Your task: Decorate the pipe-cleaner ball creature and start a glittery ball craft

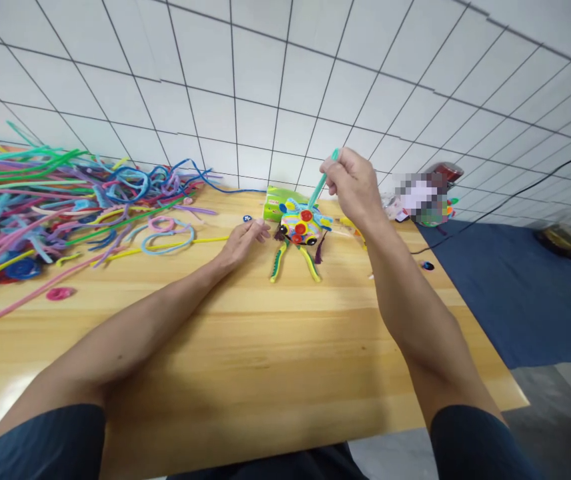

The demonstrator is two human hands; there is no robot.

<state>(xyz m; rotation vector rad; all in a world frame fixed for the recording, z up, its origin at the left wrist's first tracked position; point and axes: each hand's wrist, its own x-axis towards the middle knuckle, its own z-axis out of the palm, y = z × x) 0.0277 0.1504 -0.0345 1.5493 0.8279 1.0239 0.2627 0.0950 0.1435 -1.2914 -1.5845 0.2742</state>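
Note:
My right hand (354, 183) is raised and closed around the upper part of a thin turquoise stick (319, 190). The stick slants down to a colourful craft figure (301, 224) with red, yellow and blue round pieces, two dark eye-like dots and dark tassels at its sides. Whether the figure touches the table, I cannot tell. Just left of it, my left hand (243, 244) lies on the table, fingers loosely stretched towards the figure and holding nothing. Below the figure, yellow-green pliers (309, 264) show their spread handles; their head is hidden.
A tangled heap of coloured pipe cleaners (65, 190) covers the table's left side. Behind the figure stands a green box (273, 202). A black cable (495, 203) crosses at right, above a blue cloth (530, 293). The tiled wall (260, 87) bounds the table's back.

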